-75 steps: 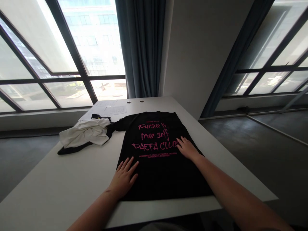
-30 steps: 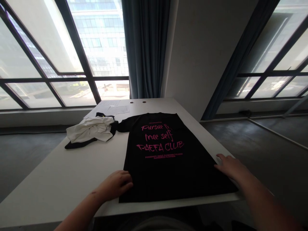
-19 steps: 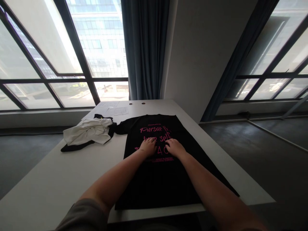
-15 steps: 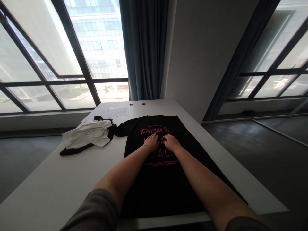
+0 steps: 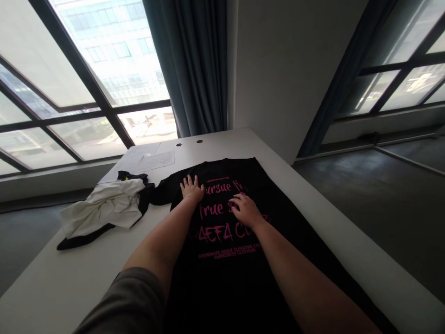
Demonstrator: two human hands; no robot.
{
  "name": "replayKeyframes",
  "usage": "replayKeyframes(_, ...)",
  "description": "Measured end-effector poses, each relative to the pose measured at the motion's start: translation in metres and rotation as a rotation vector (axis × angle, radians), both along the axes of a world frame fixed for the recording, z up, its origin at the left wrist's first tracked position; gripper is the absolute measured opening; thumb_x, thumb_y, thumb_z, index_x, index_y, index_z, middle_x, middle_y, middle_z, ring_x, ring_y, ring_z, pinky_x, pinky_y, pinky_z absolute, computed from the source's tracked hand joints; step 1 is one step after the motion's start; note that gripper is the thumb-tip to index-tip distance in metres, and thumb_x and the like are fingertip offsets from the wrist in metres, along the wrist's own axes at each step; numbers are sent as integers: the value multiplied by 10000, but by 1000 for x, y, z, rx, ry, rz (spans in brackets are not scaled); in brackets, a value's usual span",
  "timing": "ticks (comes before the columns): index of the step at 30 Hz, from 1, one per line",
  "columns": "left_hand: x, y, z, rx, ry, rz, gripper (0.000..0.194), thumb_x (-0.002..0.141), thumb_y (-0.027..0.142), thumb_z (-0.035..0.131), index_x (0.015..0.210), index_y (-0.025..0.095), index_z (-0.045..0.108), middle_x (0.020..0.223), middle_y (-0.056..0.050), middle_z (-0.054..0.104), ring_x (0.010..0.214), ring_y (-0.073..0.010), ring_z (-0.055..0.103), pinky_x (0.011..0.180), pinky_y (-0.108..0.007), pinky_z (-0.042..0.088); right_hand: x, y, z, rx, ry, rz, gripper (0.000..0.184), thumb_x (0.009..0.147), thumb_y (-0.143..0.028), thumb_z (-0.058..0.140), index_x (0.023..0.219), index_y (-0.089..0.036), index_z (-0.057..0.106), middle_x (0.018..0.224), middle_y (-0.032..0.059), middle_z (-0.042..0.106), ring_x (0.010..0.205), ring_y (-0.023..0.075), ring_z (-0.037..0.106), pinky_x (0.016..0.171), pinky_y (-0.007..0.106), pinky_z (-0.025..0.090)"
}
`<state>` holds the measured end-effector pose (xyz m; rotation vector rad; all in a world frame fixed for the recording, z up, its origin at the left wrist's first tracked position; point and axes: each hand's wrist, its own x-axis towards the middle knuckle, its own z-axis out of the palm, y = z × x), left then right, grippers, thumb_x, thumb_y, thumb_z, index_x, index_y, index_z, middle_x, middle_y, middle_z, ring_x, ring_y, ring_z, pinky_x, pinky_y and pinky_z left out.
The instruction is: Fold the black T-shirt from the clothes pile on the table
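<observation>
A black T-shirt with pink lettering lies spread on the white table, its collar end away from me. One sleeve sticks out to the left; on the right side no sleeve shows. My left hand rests flat near the shirt's upper left, fingers spread, beside the first pink line. Over the middle of the lettering is my right hand, fingers a little bent and apart, with nothing in them. Whether its palm presses the cloth I cannot tell.
Left of the shirt lies a crumpled white and black garment, touching or close to the sleeve. Printed papers lie at the table's far left, near two round cable holes. A blue curtain, windows and a wall stand behind.
My left hand has slid away and to the left, toward the sleeve, uncovering more lettering. The right hand stays over the print. The view has shifted closer to the shirt.
</observation>
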<state>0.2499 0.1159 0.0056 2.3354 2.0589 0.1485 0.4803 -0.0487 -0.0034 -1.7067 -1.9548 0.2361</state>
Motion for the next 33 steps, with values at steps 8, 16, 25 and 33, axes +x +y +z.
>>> replayKeyframes(8,17,61,6,-165,56,-175,773,1025,610,234,1676,193,209,1747,-145,107,1597,-387,121,1255,-582,145,-5,-7,7,-22,-30,7,402,931,-248,627,1322,-231,716,1422,106,601,1326,279,523,1172,446,386)
replayKeyframes(16,37,100,5,-225,18,-94,829,991,692,206,1686,244,154,1758,-87,30,1589,-453,10,1194,-756,70,-6,-8,11,-48,-24,-12,397,940,-268,641,1326,-219,719,1436,117,594,1332,287,515,1180,447,373)
replayKeyframes(25,26,80,10,-135,58,-17,819,998,643,181,1683,194,177,1754,-112,84,1601,-401,64,1245,-668,65,-4,-5,7,-11,28,-25,344,926,-208,626,1241,-243,759,1367,85,643,1274,254,560,1132,419,422)
replayKeyframes(33,-143,10,19,-18,146,189,530,997,455,356,1363,193,637,1497,-194,558,1353,-410,516,1117,-620,345,-4,-4,7,-10,17,-21,342,930,-223,628,1246,-243,756,1365,90,638,1272,265,563,1130,425,425)
